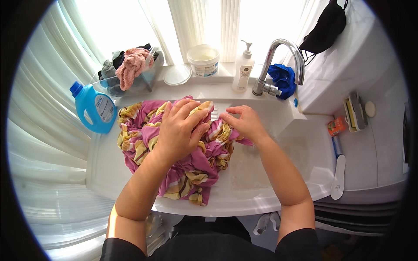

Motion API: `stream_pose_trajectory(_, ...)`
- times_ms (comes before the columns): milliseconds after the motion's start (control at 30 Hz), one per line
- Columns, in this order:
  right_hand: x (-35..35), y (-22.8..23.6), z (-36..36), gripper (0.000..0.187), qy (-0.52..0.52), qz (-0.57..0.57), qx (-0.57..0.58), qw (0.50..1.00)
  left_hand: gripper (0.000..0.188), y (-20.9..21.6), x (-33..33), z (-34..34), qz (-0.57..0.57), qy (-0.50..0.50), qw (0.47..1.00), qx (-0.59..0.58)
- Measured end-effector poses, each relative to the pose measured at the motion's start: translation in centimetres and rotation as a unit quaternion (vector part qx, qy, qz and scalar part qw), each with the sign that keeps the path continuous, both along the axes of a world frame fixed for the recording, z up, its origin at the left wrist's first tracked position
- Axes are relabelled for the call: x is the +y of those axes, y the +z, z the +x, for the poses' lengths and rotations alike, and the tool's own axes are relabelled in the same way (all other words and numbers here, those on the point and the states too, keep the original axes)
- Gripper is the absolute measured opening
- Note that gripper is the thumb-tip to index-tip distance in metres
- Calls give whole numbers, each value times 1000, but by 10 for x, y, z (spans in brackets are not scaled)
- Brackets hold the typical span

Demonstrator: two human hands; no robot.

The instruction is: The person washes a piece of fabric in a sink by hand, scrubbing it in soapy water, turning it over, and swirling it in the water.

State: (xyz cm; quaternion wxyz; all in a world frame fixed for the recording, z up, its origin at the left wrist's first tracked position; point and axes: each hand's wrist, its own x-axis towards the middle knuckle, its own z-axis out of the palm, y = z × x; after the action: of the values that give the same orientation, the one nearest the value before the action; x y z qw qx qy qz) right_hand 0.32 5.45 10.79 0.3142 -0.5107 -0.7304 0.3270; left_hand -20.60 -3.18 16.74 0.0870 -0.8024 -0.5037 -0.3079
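Observation:
A bunched pink cloth with yellow, white and brown patterning (146, 135) lies heaped on the left part of the white sink, one lower corner reaching toward the front rim. Spread flat over the middle of the heap is my left hand (180, 128), its fingers apart and pressing on the fabric. My right hand (246, 124) touches the right edge of the cloth, thumb and forefinger apart, the other fingers partly hidden beneath. Folds under both palms cannot be seen.
The sink (252, 202) has a basin with shallow cloudy water on the right. Behind stand a blue detergent jug (96, 108), a clothes bin (146, 80), a white tub (203, 61), a pump bottle (242, 71) and a chrome faucet (263, 82). A white brush (338, 178) lies at right.

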Motion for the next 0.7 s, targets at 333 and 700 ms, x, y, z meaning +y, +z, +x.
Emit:
stream_pose_trajectory(333, 5, -2, -17, 18, 15, -258, 354, 899, 19, -40, 12, -22, -16, 31, 988, -148)
stream_pose_trajectory(700, -14, 19, 5, 15, 14, -234, 409, 882, 20, -35, 10, -20, -39, 41, 986, -156)
